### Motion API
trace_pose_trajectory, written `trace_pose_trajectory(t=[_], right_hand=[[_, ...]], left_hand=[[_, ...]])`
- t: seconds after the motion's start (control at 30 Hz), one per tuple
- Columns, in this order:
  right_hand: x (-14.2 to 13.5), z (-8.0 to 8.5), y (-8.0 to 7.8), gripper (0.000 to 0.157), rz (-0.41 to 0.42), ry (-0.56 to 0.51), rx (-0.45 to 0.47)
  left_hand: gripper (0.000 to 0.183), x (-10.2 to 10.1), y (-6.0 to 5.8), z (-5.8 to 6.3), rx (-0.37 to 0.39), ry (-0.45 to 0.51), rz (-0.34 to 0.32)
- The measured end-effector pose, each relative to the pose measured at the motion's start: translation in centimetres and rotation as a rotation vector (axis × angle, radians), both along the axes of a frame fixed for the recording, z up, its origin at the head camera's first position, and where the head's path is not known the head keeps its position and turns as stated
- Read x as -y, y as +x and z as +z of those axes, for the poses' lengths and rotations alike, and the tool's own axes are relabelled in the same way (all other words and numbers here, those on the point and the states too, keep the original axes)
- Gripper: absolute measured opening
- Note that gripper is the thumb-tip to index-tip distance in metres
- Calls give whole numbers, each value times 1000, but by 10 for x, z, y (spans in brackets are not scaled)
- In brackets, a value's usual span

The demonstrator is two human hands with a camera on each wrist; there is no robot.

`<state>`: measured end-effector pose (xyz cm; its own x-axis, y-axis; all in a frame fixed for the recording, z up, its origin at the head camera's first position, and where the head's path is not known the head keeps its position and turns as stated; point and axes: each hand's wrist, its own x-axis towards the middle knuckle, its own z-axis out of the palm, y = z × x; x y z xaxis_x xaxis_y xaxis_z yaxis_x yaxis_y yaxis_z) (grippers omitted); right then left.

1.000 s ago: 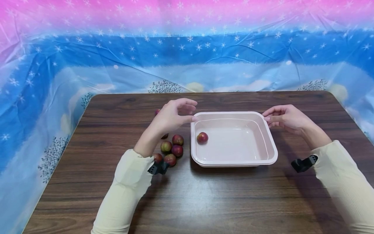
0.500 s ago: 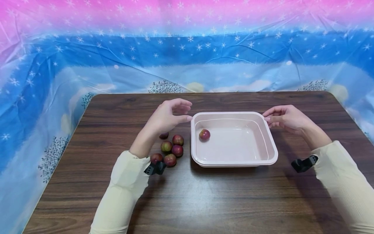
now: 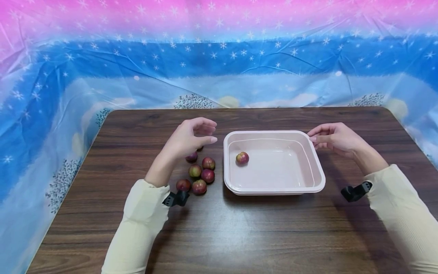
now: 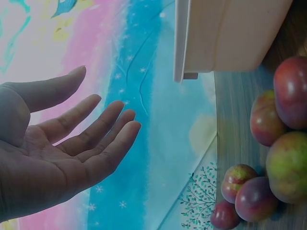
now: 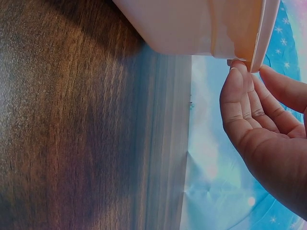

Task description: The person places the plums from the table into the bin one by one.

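A pale pink plastic tub (image 3: 273,190) stands on the wooden table with one red-green plum (image 3: 242,158) inside, near its left wall. My right hand (image 3: 337,139) pinches the tub's far right rim between thumb and fingers; the right wrist view shows the thumb and fingertips at the rim (image 5: 263,43). My left hand (image 3: 188,137) is held above the table to the left of the tub, holding nothing. In the left wrist view its fingers (image 4: 103,139) are loosely bent, the thumb apart. Below and beside it lies a group of several plums (image 3: 207,176), the farthest partly hidden by the hand.
The brown wooden table (image 3: 239,236) reaches back to a pink and blue snowflake cloth (image 3: 219,57) hanging behind and along the sides. Black wrist cameras (image 3: 176,198) are strapped at both cream sleeves (image 3: 137,220).
My left hand has drawn away from the tub's left rim, moving left over the loose plums. The plum in the tub has rolled slightly right. My right hand has stayed at the rim.
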<state>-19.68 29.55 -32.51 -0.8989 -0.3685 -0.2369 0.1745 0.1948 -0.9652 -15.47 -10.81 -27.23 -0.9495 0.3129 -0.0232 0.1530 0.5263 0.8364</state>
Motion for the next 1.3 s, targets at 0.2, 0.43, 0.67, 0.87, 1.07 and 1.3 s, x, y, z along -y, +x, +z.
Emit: trace_pose_trajectory(t=[0.2, 0.43, 0.67, 0.87, 1.07, 1.3], right_hand=[[1, 1, 0, 11, 3, 16, -1], [1, 2, 0, 11, -2, 8, 0], [1, 0, 0, 11, 5, -19, -3], [0, 0, 0, 12, 8, -28, 7], [1, 1, 1, 11, 1, 8, -3], [0, 1, 0, 11, -12, 32, -15]], left_hand=[[33, 6, 2, -3, 19, 14, 17], [33, 14, 5, -13, 56, 15, 37], [33, 26, 11, -24, 66, 35, 59], [34, 36, 16, -33, 122, 45, 77], [34, 44, 22, -41, 124, 52, 73], [34, 54, 28, -48, 152, 20, 51]])
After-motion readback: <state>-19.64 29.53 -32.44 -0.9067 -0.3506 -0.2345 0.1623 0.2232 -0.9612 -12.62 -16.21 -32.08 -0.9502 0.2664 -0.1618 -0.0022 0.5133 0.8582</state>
